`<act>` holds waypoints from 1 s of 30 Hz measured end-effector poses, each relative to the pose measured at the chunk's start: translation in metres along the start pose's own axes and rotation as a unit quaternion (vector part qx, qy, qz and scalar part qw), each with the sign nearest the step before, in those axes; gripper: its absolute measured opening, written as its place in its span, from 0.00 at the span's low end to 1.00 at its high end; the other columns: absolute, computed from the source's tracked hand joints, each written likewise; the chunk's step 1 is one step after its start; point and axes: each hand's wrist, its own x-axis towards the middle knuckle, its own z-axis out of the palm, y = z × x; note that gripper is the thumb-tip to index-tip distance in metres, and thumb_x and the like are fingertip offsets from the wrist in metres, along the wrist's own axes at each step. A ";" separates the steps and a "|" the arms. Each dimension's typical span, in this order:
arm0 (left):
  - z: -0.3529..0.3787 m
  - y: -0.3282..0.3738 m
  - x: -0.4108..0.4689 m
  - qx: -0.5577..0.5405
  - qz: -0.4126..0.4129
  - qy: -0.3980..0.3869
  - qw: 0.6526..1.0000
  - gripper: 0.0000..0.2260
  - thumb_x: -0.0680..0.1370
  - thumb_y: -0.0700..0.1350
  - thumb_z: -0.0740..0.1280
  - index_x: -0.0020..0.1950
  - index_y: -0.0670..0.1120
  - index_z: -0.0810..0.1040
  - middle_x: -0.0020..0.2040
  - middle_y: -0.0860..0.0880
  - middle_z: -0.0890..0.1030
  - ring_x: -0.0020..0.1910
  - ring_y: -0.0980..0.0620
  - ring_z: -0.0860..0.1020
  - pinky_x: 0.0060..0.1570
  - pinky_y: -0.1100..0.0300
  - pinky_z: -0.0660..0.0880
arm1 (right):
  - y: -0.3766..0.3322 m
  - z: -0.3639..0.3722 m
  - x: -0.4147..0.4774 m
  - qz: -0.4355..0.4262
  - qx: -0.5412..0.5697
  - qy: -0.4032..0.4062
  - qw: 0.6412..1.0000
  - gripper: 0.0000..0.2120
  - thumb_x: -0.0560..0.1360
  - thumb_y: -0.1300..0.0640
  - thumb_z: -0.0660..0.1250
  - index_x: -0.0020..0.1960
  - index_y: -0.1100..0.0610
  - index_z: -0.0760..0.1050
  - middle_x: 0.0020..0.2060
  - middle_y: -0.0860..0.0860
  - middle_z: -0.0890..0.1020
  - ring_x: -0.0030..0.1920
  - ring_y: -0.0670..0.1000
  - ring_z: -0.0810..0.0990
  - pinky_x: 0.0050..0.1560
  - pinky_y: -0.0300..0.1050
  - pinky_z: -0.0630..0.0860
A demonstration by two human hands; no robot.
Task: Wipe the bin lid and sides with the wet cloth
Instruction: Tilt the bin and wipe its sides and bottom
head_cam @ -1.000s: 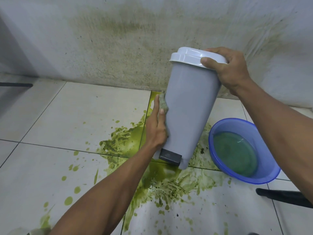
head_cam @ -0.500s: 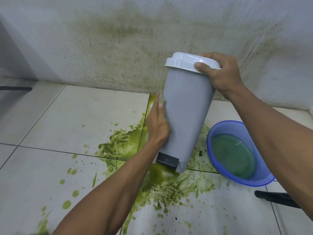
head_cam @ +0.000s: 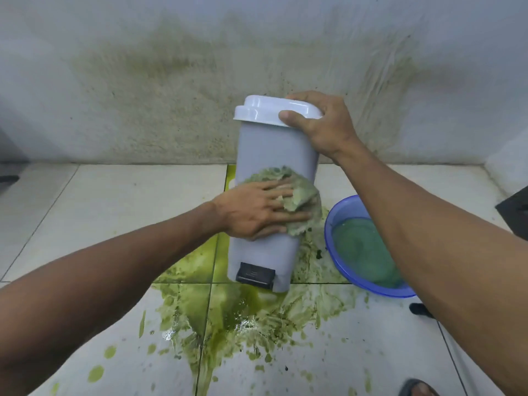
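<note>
At about nine o'clock in the view, the left hand [head_cam: 257, 212] lay flat across the front of the grey pedal bin [head_cam: 274, 144], its fingers [head_cam: 281, 192] spread apart and pressing the green-stained wet cloth [head_cam: 297, 195] against the wall of the bin rather than gripping it; part of the cloth bunched over the fingertips toward three o'clock. The bin stood tilted near the centre of the frame, its base with the black pedal [head_cam: 255, 274] resting in the green spill [head_cam: 234, 312] on the tiled floor [head_cam: 114, 201], its top leaning toward twelve o'clock. At one o'clock the right hand [head_cam: 320, 124] was clamped on the white lid [head_cam: 265, 111], thumb in front and the other fingers curled over the far rim, steadying the whole thing. At about four o'clock, just beside the bin, sat a blue basin [head_cam: 338, 212] of murky green water. To wipe this side well, the flat palm would likely serve best with even pressure and long strokes from below the lid down to the pedal, turning the bin under the lid grip to reach the hidden sides. The cloth looked heavily soiled, so a rinse in the basin probably should come first, or it would smear; the base would need lifting clear of the spill.
</note>
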 end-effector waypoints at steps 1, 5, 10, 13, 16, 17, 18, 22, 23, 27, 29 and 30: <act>-0.004 -0.008 0.005 0.010 -0.050 0.007 0.999 0.23 0.86 0.55 0.54 0.81 0.50 0.64 0.78 0.43 0.69 0.75 0.42 0.68 0.80 0.44 0.52 | 0.001 0.001 0.000 -0.004 -0.002 0.004 1.000 0.24 0.60 0.35 0.75 0.52 0.46 0.84 0.51 0.44 0.86 0.53 0.46 0.83 0.58 0.47 0.79; -0.001 0.017 0.033 0.011 -0.162 0.042 0.986 0.24 0.85 0.55 0.57 0.79 0.49 0.67 0.78 0.43 0.69 0.73 0.38 0.71 0.79 0.38 0.53 | 0.004 -0.001 0.001 -0.003 -0.001 0.006 1.000 0.25 0.61 0.36 0.75 0.54 0.48 0.85 0.51 0.44 0.86 0.54 0.46 0.83 0.59 0.49 0.78; 0.017 0.053 0.018 -0.060 -0.068 -0.051 0.995 0.24 0.86 0.55 0.52 0.81 0.49 0.65 0.70 0.45 0.79 0.75 0.41 0.70 0.76 0.46 0.61 | 0.004 -0.001 -0.003 -0.004 0.005 -0.007 1.000 0.24 0.62 0.37 0.76 0.54 0.48 0.85 0.52 0.44 0.85 0.53 0.47 0.84 0.58 0.51 0.80; 0.016 0.040 -0.008 -0.047 -0.170 0.028 0.984 0.27 0.85 0.58 0.55 0.83 0.52 0.58 0.80 0.44 0.65 0.77 0.41 0.67 0.79 0.43 0.54 | 0.002 0.002 -0.005 -0.008 0.004 -0.003 1.000 0.24 0.62 0.38 0.76 0.54 0.48 0.85 0.52 0.44 0.85 0.53 0.46 0.83 0.58 0.51 0.79; 0.017 0.047 -0.017 -0.150 -0.414 0.189 0.878 0.29 0.84 0.55 0.58 0.83 0.47 0.57 0.83 0.43 0.54 0.81 0.44 0.59 0.79 0.50 0.55 | -0.001 0.004 -0.006 -0.013 -0.007 0.002 1.000 0.24 0.64 0.39 0.76 0.55 0.49 0.85 0.53 0.44 0.85 0.53 0.46 0.83 0.58 0.51 0.79; 0.018 0.055 -0.014 -0.214 -0.491 0.226 0.814 0.30 0.84 0.55 0.59 0.83 0.47 0.55 0.84 0.45 0.51 0.82 0.47 0.55 0.79 0.56 0.55 | -0.001 0.004 -0.008 -0.016 -0.010 0.001 1.000 0.23 0.64 0.39 0.76 0.55 0.49 0.85 0.53 0.44 0.85 0.54 0.46 0.83 0.59 0.50 0.79; 0.017 0.063 -0.008 -0.271 -0.558 0.252 0.742 0.30 0.84 0.55 0.59 0.83 0.48 0.54 0.84 0.47 0.51 0.82 0.51 0.54 0.77 0.61 0.55 | -0.002 0.003 -0.010 -0.020 -0.011 -0.002 1.000 0.22 0.65 0.40 0.76 0.55 0.48 0.85 0.54 0.44 0.85 0.55 0.46 0.83 0.59 0.50 0.78; 0.005 0.077 0.003 -0.462 -0.690 0.320 0.456 0.23 0.84 0.64 0.54 0.76 0.57 0.71 0.68 0.60 0.79 0.68 0.58 0.76 0.61 0.64 0.73 | -0.003 -0.003 -0.021 -0.026 0.004 -0.006 1.000 0.17 0.68 0.46 0.78 0.55 0.49 0.85 0.54 0.43 0.85 0.55 0.44 0.82 0.60 0.47 0.78; 0.000 0.077 0.000 -0.529 -0.691 0.337 0.358 0.22 0.84 0.63 0.54 0.69 0.55 0.78 0.59 0.59 0.84 0.60 0.56 0.82 0.53 0.64 0.77 | -0.004 -0.003 -0.024 -0.029 0.007 -0.007 1.000 0.16 0.68 0.47 0.78 0.55 0.49 0.85 0.54 0.43 0.85 0.55 0.44 0.82 0.60 0.46 0.78; -0.010 0.078 -0.005 -0.646 -0.690 0.292 0.146 0.21 0.86 0.57 0.56 0.52 0.48 0.86 0.46 0.49 0.88 0.44 0.51 0.87 0.45 0.56 0.83 | -0.009 -0.003 -0.041 -0.045 0.006 -0.033 0.998 0.15 0.68 0.48 0.78 0.54 0.48 0.85 0.54 0.41 0.85 0.58 0.44 0.81 0.62 0.49 0.77; -0.013 0.074 -0.002 -0.633 -0.703 0.293 0.142 0.20 0.85 0.57 0.59 0.52 0.49 0.87 0.50 0.49 0.88 0.51 0.47 0.86 0.59 0.47 0.80 | -0.009 -0.006 -0.053 -0.062 0.001 -0.043 0.997 0.16 0.68 0.48 0.78 0.54 0.47 0.84 0.55 0.40 0.84 0.60 0.44 0.79 0.65 0.49 0.74; -0.015 0.073 -0.002 -0.624 -0.707 0.309 0.122 0.19 0.84 0.57 0.60 0.53 0.48 0.87 0.51 0.48 0.88 0.53 0.46 0.85 0.61 0.44 0.79 | -0.009 -0.007 -0.060 -0.070 0.003 -0.047 0.996 0.17 0.67 0.47 0.77 0.54 0.48 0.84 0.56 0.40 0.84 0.61 0.45 0.79 0.66 0.48 0.73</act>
